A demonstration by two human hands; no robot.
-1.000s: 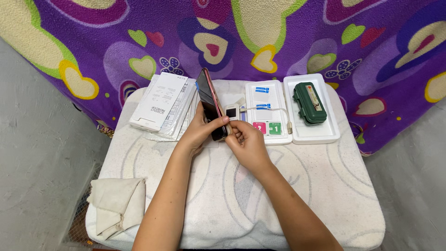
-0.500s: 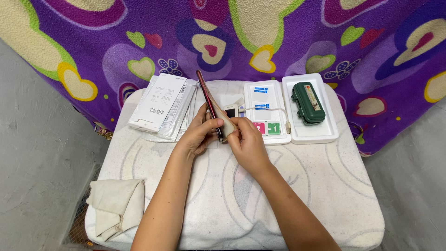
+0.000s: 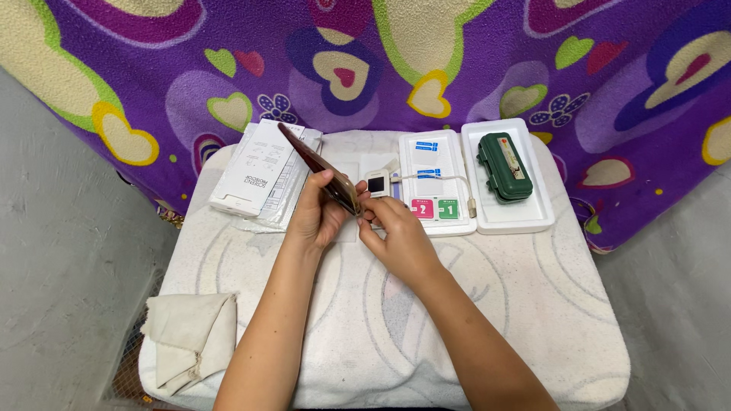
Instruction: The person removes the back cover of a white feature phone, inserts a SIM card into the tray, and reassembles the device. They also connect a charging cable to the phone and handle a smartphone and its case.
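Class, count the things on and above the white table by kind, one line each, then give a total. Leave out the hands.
Phone: 1
White trays: 2
Green case: 1
Packet stack: 1
Folded cloth: 1
Cable: 1
Total: 7

head view: we look down from above our own forearms | facing forward over the white-covered table toward the purple heart-patterned blanket behind it | close enough that the tabletop fills most of the frame | grey floor shows at both sides | only one view here
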